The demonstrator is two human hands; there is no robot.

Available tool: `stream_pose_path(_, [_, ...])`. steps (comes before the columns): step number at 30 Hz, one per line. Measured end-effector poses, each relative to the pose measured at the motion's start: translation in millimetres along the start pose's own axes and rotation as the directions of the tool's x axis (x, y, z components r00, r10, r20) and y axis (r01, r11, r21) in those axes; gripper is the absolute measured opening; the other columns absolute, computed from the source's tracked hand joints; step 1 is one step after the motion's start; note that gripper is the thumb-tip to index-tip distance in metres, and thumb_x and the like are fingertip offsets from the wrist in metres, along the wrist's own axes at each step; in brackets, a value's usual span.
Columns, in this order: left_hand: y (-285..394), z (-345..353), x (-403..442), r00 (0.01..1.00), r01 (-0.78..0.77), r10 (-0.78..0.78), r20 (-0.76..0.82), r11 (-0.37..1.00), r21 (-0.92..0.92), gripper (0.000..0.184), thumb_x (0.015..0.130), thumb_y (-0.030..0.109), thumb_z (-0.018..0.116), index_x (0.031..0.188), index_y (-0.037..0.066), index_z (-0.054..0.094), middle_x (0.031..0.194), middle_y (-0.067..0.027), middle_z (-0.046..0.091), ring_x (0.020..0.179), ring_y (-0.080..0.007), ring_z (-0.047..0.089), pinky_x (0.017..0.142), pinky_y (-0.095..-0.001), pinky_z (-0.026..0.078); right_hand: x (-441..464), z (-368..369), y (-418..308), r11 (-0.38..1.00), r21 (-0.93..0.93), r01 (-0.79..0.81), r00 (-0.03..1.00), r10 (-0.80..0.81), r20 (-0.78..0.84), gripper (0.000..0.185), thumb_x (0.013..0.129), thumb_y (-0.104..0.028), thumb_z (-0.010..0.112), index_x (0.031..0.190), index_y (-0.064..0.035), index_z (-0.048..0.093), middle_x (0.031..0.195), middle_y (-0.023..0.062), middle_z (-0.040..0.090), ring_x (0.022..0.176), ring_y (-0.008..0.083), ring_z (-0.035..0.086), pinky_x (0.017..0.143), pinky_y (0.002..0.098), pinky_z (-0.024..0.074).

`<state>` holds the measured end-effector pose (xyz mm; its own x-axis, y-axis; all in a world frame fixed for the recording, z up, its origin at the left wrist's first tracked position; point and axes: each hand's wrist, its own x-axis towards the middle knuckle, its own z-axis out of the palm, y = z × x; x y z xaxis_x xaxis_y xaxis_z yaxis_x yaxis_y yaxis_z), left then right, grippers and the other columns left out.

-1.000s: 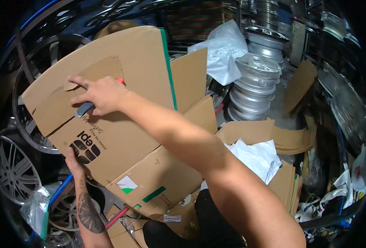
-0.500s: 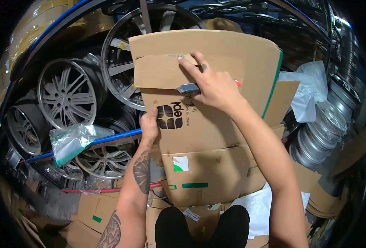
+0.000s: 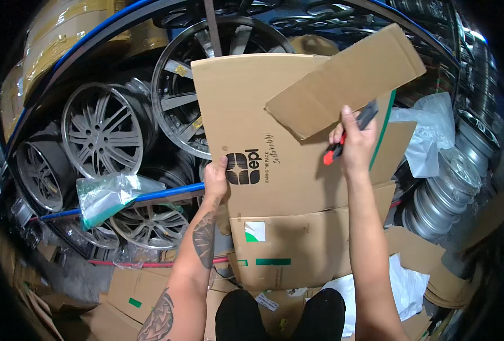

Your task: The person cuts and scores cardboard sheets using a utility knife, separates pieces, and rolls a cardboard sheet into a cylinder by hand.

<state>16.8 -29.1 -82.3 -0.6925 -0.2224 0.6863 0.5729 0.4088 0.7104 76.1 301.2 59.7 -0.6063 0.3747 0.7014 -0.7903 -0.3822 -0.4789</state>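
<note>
A large brown cardboard sheet (image 3: 297, 187) with black printing stands propped in front of me. My left hand (image 3: 216, 179) grips its left edge beside the printed logo, the thumb on the face and the other fingers hidden behind. My right hand (image 3: 357, 139) is closed on a loose rectangular cardboard strip (image 3: 348, 82), pinching its lower edge and holding it tilted over the sheet's upper right. In that same hand is a grey and red utility knife (image 3: 366, 116), its red end pointing down to the left. I cannot make out whether its blade is out.
Alloy wheels (image 3: 101, 129) fill a rack with a blue rail (image 3: 169, 194) on the left. A stack of silver wheels (image 3: 442, 193) and clear plastic wrap (image 3: 431, 128) are at right. Flattened cardboard (image 3: 132, 290) and white sheeting (image 3: 402, 284) lie low around my legs.
The cardboard strip has come off the sheet's upper left part and is now in my right hand, which has moved right and turned with the knife. My left hand still grips the edge.
</note>
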Motion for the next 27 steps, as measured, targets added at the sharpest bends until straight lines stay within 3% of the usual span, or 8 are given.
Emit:
stream_pose_path(3, [5, -1, 0, 1.0, 0.009, -0.009, 0.006, 0.999, 0.031, 0.075, 0.102, 0.063, 0.049, 0.102, -0.009, 0.07, 0.087, -0.0202, 0.074, 0.08, -0.0285, 0.067, 0.078, -0.0412, 0.051, -9, -10, 13, 0.997, -0.078, -0.016, 0.998, 0.011, -0.063, 0.023, 0.098, -0.014, 0.071, 0.093, -0.0081, 0.05, 0.073, 0.0013, 0.053, 0.045, 0.0085, 0.046, 0.042, 0.0278, 0.0432])
stream_pose_path(8, [-12, 0, 5, 0.999, -0.017, 0.02, -0.041, 0.997, 0.077, 0.077, 0.101, 0.064, 0.049, 0.1, -0.01, 0.069, 0.083, -0.0292, 0.07, 0.08, -0.0407, 0.068, 0.077, -0.0457, 0.05, -28, -24, -1, 0.893, -0.381, 0.239, 0.949, -0.298, -0.103, 0.024, 0.094, -0.017, 0.077, 0.107, 0.0011, 0.068, 0.087, 0.0059, 0.068, 0.058, 0.0122, 0.061, 0.054, 0.0251, 0.0516])
stream_pose_path(11, [-43, 4, 9, 0.997, -0.082, 0.082, 0.004, 0.996, 0.017, 0.074, 0.102, 0.063, 0.048, 0.101, -0.008, 0.069, 0.086, -0.0295, 0.07, 0.083, -0.045, 0.067, 0.078, -0.0458, 0.05, -22, -18, -29, 0.192, -0.539, 0.82, 0.451, -0.796, 0.403, 0.037, 0.074, -0.003, 0.078, 0.11, -0.0094, 0.079, 0.101, 0.0092, 0.067, 0.072, 0.0169, 0.066, 0.06, 0.0253, 0.0522])
stream_pose_path(13, [-57, 6, 7, 0.998, -0.058, 0.058, -0.027, 0.998, -0.006, 0.067, 0.101, 0.056, 0.047, 0.099, -0.007, 0.07, 0.089, -0.0284, 0.072, 0.086, -0.044, 0.068, 0.078, -0.0452, 0.051, -24, -24, -27, 0.115, -0.566, 0.817, 0.503, -0.624, 0.599, 0.048, 0.071, -0.004, 0.075, 0.117, -0.0167, 0.079, 0.093, 0.0048, 0.063, 0.067, 0.0127, 0.062, 0.057, 0.0269, 0.0508])
stream_pose_path(16, [-61, 10, 6, 0.997, -0.078, 0.077, -0.017, 0.984, -0.163, 0.049, 0.097, 0.037, 0.05, 0.098, -0.006, 0.072, 0.092, -0.0259, 0.074, 0.089, -0.0412, 0.072, 0.076, -0.0437, 0.053, -25, -7, -15, -0.126, -0.465, 0.876, 0.369, -0.445, 0.816, 0.055, 0.076, -0.011, 0.068, 0.129, -0.0221, 0.074, 0.083, -0.0002, 0.058, 0.06, 0.0123, 0.055, 0.053, 0.0278, 0.0462])
stream_pose_path(19, [-5, 1, -2, 0.99, -0.132, 0.134, -0.038, 0.99, 0.051, 0.049, 0.097, 0.04, 0.054, 0.1, -0.005, 0.073, 0.092, -0.0258, 0.074, 0.09, -0.0432, 0.071, 0.076, -0.0446, 0.053, -28, -2, 7, -0.205, -0.453, 0.868, 0.386, -0.296, 0.874, 0.058, 0.079, -0.013, 0.065, 0.137, -0.0216, 0.067, 0.081, -0.0005, 0.056, 0.06, 0.0123, 0.057, 0.054, 0.029, 0.0462])
stream_pose_path(21, [-17, -7, 4, 0.998, 0.04, -0.049, 0.038, 0.975, 0.217, 0.062, 0.1, 0.054, 0.051, 0.1, -0.005, 0.072, 0.09, -0.0285, 0.071, 0.093, -0.0488, 0.067, 0.077, -0.0479, 0.051, -25, 1, 27, -0.213, -0.456, 0.864, 0.405, -0.244, 0.881, 0.059, 0.08, -0.012, 0.064, 0.139, -0.02, 0.064, 0.08, -0.0001, 0.055, 0.061, 0.0125, 0.059, 0.054, 0.0297, 0.0471])
stream_pose_path(27, [-14, -2, 4, 0.997, -0.077, 0.078, -0.002, 0.985, 0.152, 0.067, 0.102, 0.059, 0.046, 0.095, -0.004, 0.069, 0.084, -0.031, 0.065, 0.088, -0.0529, 0.061, 0.073, -0.0521, 0.047, -15, -8, 58, -0.244, -0.429, 0.87, 0.408, -0.132, 0.903, 0.059, 0.081, -0.01, 0.062, 0.14, -0.0159, 0.062, 0.085, 0.0005, 0.056, 0.065, 0.013, 0.063, 0.055, 0.0295, 0.0498])
